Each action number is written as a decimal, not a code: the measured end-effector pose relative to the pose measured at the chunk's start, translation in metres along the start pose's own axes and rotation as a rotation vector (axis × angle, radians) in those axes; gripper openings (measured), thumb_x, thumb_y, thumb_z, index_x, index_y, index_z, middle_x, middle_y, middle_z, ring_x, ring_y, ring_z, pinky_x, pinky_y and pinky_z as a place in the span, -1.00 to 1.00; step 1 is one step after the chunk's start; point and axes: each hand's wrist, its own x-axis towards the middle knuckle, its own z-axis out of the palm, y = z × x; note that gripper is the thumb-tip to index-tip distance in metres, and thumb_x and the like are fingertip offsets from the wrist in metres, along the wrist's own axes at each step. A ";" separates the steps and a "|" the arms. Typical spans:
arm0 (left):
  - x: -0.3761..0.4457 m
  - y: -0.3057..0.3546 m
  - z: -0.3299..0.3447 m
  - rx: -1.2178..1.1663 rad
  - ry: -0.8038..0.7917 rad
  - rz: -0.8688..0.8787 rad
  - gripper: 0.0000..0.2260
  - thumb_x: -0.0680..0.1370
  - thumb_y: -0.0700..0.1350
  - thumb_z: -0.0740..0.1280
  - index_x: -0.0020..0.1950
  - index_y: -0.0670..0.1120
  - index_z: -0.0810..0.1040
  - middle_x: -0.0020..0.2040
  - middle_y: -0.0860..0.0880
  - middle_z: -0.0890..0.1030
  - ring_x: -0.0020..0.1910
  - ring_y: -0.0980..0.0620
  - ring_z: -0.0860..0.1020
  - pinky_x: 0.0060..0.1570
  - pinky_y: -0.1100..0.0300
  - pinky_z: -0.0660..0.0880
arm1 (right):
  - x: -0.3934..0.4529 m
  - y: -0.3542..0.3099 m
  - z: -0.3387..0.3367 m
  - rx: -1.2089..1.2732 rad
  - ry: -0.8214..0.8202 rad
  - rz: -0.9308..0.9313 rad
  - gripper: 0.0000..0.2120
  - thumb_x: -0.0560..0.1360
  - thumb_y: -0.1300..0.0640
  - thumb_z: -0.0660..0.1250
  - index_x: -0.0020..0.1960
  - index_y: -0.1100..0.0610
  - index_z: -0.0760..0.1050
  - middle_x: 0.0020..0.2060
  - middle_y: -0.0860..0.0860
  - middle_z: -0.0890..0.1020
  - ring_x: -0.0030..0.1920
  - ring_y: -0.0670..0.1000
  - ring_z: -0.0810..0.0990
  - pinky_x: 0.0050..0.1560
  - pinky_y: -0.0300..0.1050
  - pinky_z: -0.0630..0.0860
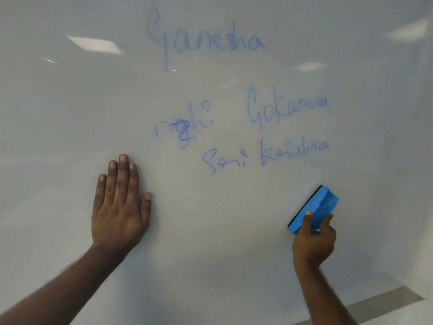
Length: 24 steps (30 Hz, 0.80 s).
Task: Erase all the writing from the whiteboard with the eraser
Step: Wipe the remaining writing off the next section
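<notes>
The whiteboard (222, 231) fills nearly the whole view; only its lower right edge shows, with a grey ledge (384, 303) beneath it. The left half and the lower middle of the board are bare. Blue writing (243, 127) sits in the upper middle and right: one word near the top, two below it, two more under those. The left hand (119, 207) lies flat on the board, fingers straight and together, left of the writing. The right hand (314, 240) grips the blue eraser (314, 208), tilted, dark pad to the board, just below the lowest line.
</notes>
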 end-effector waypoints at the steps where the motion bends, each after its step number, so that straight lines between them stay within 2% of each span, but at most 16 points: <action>1: 0.000 0.000 0.000 0.001 0.000 -0.003 -0.41 0.66 0.01 0.06 0.62 -0.25 0.03 0.63 -0.20 0.05 0.64 -0.10 -0.04 0.59 -0.09 -0.02 | -0.005 -0.001 0.002 -0.002 0.008 0.018 -0.19 0.44 -0.32 0.08 0.42 0.29 0.34 -0.04 0.32 0.53 -0.05 0.30 0.57 -0.09 -0.12 0.35; 5: 0.000 0.001 0.001 0.002 -0.005 -0.011 -0.41 0.66 0.01 0.06 0.62 -0.25 0.02 0.63 -0.20 0.04 0.64 -0.10 -0.05 0.59 -0.08 -0.03 | -0.022 -0.030 0.015 0.032 -0.008 -0.088 -0.30 0.49 -0.23 0.20 0.39 0.30 0.39 -0.01 0.28 0.54 -0.02 0.28 0.59 -0.05 -0.11 0.42; 9: 0.000 0.002 0.001 0.005 -0.012 -0.017 -0.41 0.67 0.01 0.06 0.62 -0.26 0.04 0.63 -0.19 0.05 0.64 -0.09 -0.05 0.59 -0.07 -0.04 | -0.062 -0.063 0.026 0.042 -0.189 -0.410 -0.43 0.52 0.00 0.34 0.41 0.31 0.36 0.03 0.15 0.55 0.02 0.03 0.55 0.05 -0.31 0.44; 13: 0.000 0.000 0.000 0.005 -0.021 -0.014 -0.42 0.66 0.01 0.06 0.61 -0.27 0.09 0.63 -0.20 0.07 0.64 -0.09 -0.04 0.60 -0.06 -0.04 | -0.068 -0.044 0.013 -0.135 -0.403 -0.857 -0.45 0.53 -0.01 0.33 0.40 0.26 0.38 0.08 0.15 0.59 -0.05 0.10 0.57 -0.05 -0.05 0.53; 15: 0.000 0.000 0.000 0.014 -0.026 -0.011 -0.42 0.66 0.01 0.06 0.60 -0.28 0.11 0.62 -0.21 0.09 0.64 -0.09 -0.04 0.60 -0.06 -0.04 | -0.047 -0.031 0.006 -0.196 -0.442 -0.969 -0.47 0.53 -0.03 0.32 0.40 0.25 0.40 0.09 0.16 0.60 -0.07 0.15 0.59 -0.07 -0.02 0.53; 17: 0.000 -0.001 -0.001 0.024 -0.028 -0.005 -0.42 0.66 0.01 0.06 0.60 -0.29 0.12 0.62 -0.22 0.09 0.64 -0.10 -0.03 0.60 -0.07 -0.03 | -0.026 -0.030 0.001 -0.208 -0.413 -0.896 -0.46 0.53 -0.03 0.30 0.41 0.24 0.38 0.08 0.16 0.59 -0.06 0.14 0.59 -0.07 -0.02 0.53; 20: 0.001 0.000 -0.001 0.028 -0.031 -0.003 -0.42 0.66 0.01 0.07 0.60 -0.29 0.13 0.63 -0.22 0.10 0.64 -0.12 0.00 0.59 -0.09 -0.01 | 0.000 -0.039 -0.001 -0.138 -0.304 -0.628 -0.40 0.52 -0.06 0.28 0.47 0.21 0.30 0.05 0.14 0.54 -0.02 0.11 0.56 -0.08 -0.08 0.52; 24: 0.006 -0.003 -0.006 -0.001 -0.001 0.048 -0.41 0.65 0.01 0.10 0.60 -0.29 0.13 0.62 -0.23 0.13 0.63 -0.14 0.03 0.59 -0.11 0.02 | 0.025 -0.042 0.003 -0.026 -0.107 -0.243 -0.18 0.46 -0.38 0.11 0.48 0.22 0.28 0.02 0.22 0.53 -0.03 0.20 0.58 -0.07 -0.17 0.39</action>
